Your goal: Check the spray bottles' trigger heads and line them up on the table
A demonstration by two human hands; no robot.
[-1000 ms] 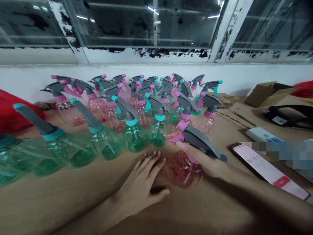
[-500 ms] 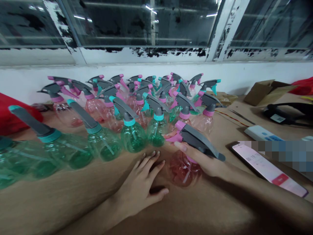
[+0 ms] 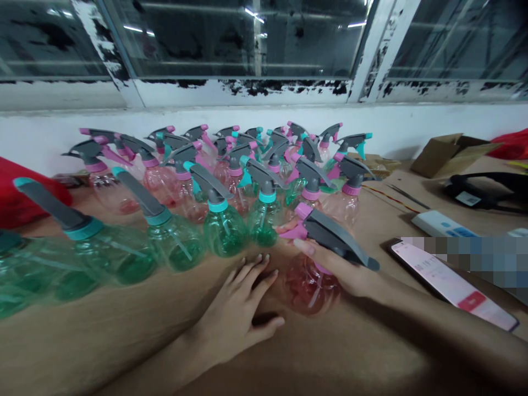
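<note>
My right hand (image 3: 350, 269) is wrapped round the neck of a pink spray bottle (image 3: 311, 286) with a grey and pink trigger head. The bottle stands upright on the brown table (image 3: 165, 324), its nozzle pointing away to the left. My left hand (image 3: 241, 308) lies flat on the table just left of that bottle, fingers spread and holding nothing. Beyond the fingertips stand green spray bottles, one (image 3: 225, 234) with a turquoise collar and another (image 3: 265, 220) beside it. Part of the right hand's grip is hidden behind the trigger head.
Several pink and green spray bottles (image 3: 157, 181) crowd the back, against a white wall (image 3: 412, 124). On the right lie a phone (image 3: 454, 286), a white and blue box (image 3: 443, 224), tweezers (image 3: 408, 196), a black strapped device (image 3: 470, 192) and an open carton (image 3: 449, 157). Red cloth (image 3: 33, 192) lies left.
</note>
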